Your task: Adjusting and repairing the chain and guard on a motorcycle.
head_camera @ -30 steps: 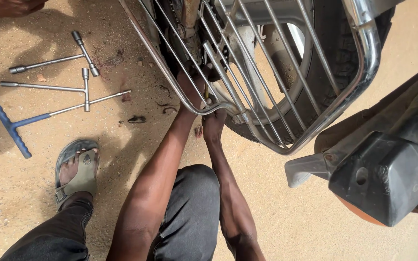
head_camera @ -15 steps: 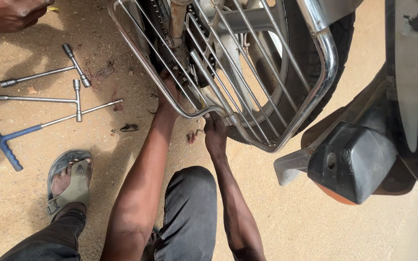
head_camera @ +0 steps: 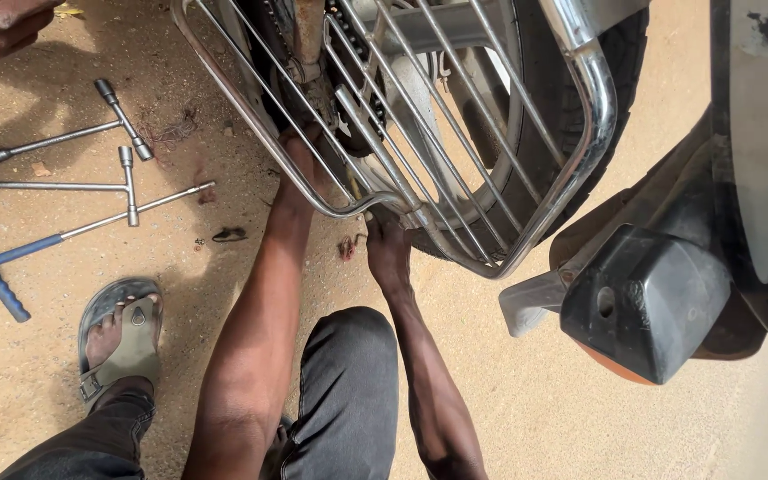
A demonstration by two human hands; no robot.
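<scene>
2 hands [head_camera: 300, 169] [head_camera: 388, 249] reach under rack [head_camera: 455, 133]; grip seemingly hidden

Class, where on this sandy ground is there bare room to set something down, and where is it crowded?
Bare sand lies below the chrome rack, right of the right hand. Crowded: T-wrenches left of the left hand, above the sandalled foot.

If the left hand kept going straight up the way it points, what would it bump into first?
The left hand reaches up under the chrome rack, toward the chain and sprocket beside the rear wheel. It would most likely meet that greasy chain area first, though the rack bars hide how deep it already is.
</scene>
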